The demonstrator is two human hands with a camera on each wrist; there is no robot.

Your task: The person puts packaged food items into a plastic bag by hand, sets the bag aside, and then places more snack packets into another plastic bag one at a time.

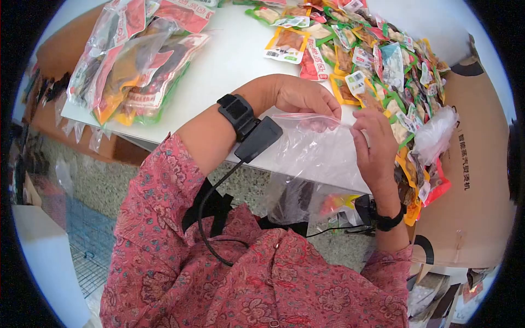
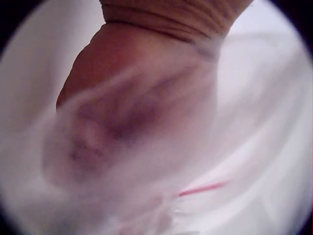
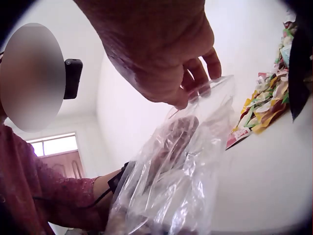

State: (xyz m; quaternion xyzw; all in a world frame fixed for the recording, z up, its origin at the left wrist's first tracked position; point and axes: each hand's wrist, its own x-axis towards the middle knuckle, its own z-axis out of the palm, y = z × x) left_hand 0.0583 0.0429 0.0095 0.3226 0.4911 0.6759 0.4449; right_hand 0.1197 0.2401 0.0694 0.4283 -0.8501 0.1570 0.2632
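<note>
A clear plastic zip bag [image 1: 317,147] with a red line along its mouth hangs between my two hands, over the table's front edge. My left hand [image 1: 306,98] reaches across from the left and grips the bag's top edge with curled fingers. Through the film, that hand [image 2: 142,107] looks hazy in the left wrist view, close to the red strip [image 2: 203,189]. At the opposite end of the mouth, my right hand [image 1: 377,142] pinches the rim. The right wrist view has its fingers [image 3: 211,63] bent at the upper edge of the crinkled bag [image 3: 190,171].
A heap of small colourful food packets [image 1: 372,54] covers the table's right side. Larger filled clear bags [image 1: 136,71] lie at the left. A crumpled clear bag [image 1: 436,131] sits on the heap's edge, beside a big cardboard box [image 1: 470,164]. The white table [image 1: 229,54] ends close before my body.
</note>
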